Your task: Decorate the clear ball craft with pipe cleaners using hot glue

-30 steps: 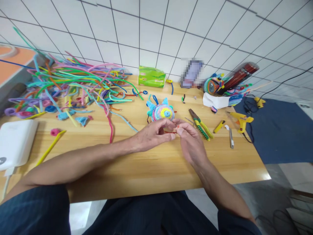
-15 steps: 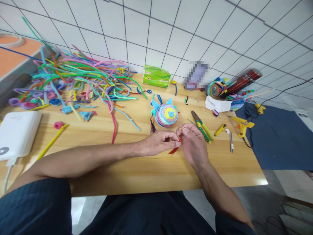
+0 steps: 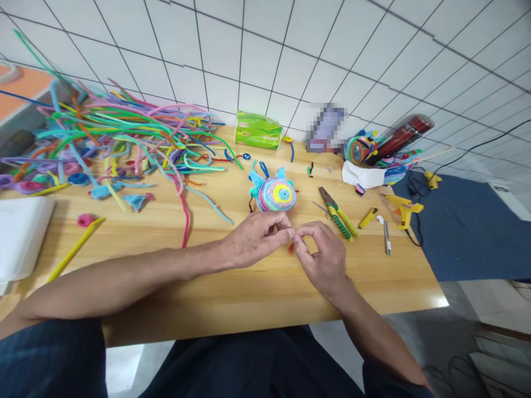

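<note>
My left hand (image 3: pixel 260 236) and my right hand (image 3: pixel 322 250) meet fingertip to fingertip over the front of the table. Both are pinched closed on a small red tassel (image 3: pixel 291 249), most of which my fingers hide; a bit of its red fringe hangs below them. Just behind my hands sits a round, colourful pipe-cleaner figure (image 3: pixel 276 194) with yellow and blue rings on its side, light blue points on top and a dark blue loop. To the right of it lie pliers (image 3: pixel 338 214) with green and yellow handles.
A large heap of pipe cleaners (image 3: pixel 136 132) spreads over the left side. A green tissue pack (image 3: pixel 258 131) stands by the tiled wall. On the right are a yellow glue gun (image 3: pixel 404 210), a yellow cutter (image 3: pixel 367 218), a pen-like tool (image 3: pixel 387 237) and a dark red flask (image 3: pixel 402 138).
The view has shifted slightly. My right hand has changed from lying over the tassel to a fingertip pinch against my left, and less red fringe shows now.
</note>
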Demonstrator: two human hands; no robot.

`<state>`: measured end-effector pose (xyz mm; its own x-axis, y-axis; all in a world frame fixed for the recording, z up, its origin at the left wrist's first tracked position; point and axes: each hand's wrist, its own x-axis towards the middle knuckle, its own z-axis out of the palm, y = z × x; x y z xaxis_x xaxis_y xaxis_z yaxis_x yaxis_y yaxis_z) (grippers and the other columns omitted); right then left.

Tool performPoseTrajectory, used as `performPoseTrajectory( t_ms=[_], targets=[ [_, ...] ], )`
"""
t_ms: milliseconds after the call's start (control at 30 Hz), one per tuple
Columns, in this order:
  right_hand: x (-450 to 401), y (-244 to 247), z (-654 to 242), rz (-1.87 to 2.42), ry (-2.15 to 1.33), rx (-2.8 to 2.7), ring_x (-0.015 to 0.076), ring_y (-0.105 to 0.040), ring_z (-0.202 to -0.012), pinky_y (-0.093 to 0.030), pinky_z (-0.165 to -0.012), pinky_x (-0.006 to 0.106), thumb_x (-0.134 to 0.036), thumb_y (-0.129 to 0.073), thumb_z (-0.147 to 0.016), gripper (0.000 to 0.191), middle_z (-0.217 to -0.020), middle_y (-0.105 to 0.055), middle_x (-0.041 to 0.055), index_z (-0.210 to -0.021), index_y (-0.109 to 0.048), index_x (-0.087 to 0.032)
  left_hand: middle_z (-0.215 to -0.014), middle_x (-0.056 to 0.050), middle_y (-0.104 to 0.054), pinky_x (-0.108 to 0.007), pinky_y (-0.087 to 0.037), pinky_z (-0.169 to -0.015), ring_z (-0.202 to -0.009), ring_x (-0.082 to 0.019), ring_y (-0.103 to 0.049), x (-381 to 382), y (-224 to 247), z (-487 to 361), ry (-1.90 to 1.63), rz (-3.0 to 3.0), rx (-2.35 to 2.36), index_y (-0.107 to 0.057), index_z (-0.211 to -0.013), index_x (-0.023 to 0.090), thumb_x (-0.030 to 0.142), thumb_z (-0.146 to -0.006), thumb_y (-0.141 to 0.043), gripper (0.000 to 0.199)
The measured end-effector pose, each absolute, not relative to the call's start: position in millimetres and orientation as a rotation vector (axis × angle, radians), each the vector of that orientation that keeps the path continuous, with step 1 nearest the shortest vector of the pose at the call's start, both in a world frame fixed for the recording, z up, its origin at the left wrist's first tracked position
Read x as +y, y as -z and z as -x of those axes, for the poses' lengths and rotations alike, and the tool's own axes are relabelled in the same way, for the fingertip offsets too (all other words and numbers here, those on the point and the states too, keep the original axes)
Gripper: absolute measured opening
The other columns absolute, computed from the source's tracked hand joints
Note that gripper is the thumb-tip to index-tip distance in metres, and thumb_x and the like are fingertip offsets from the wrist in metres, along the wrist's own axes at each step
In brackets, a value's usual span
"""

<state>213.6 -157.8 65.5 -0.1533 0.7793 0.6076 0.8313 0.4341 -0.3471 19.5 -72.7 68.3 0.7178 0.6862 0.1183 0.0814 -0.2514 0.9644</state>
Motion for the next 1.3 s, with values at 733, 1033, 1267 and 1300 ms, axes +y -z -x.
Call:
performPoseTrajectory(
  t_ms=[733, 1033, 1267, 1300],
  targets=[
    [-149, -65, -208, 1.252, 0.193, -1.983, 0.0191, -0.075, -0.072, -0.057, -0.072, 0.034, -0.009, -0.068, -0.097, 0.018, -0.08, -0.08, -0.0002, -0.094, -0.067, -0.027, -0.069, 0.004, -0.057, -0.023, -0.039, -0.059, -0.062, -0.009, -0.049, -72, -62, -23, -0.613, -1.503, 0.635, -0.06, -0.078, 0.019, 0.035, -0.085, -0.062, 0.018],
    [-110, -79, -222, 1.46, -0.051, -1.773, 0.0156, -0.069, -0.064, -0.054, -0.067, 0.03, -0.018, -0.067, -0.095, 0.016, -0.072, -0.074, -0.0034, -0.081, -0.066, -0.026, -0.139, -0.016, -0.074, -0.049, -0.053, -0.112, -0.132, -0.029, -0.068, -32, -40, -19, -1.24, -2.294, 0.689, -0.065, -0.129, 0.018, 0.029, -0.102, -0.066, 0.029],
    [-80, -86, -221, 1.614, -0.175, -1.751, 0.0153, -0.069, -0.064, -0.055, -0.067, 0.029, -0.024, -0.065, -0.089, 0.012, -0.074, -0.079, -0.0008, -0.079, -0.073, -0.024, -0.156, -0.018, -0.066, -0.051, -0.049, -0.12, -0.149, -0.031, -0.061, -20, -21, -19, -1.013, -2.503, 0.713, -0.059, -0.142, 0.017, 0.027, -0.107, -0.06, 0.036],
    [-79, -88, -221, 1.634, -0.194, -1.753, 0.0151, -0.068, -0.062, -0.055, -0.066, 0.028, -0.024, -0.065, -0.088, 0.012, -0.073, -0.078, -0.0009, -0.079, -0.073, -0.024, -0.157, -0.018, -0.066, -0.051, -0.049, -0.119, -0.149, -0.032, -0.06, -21, -21, -19, -1.006, -2.506, 0.722, -0.059, -0.142, 0.017, 0.028, -0.108, -0.06, 0.036]
  ],
)
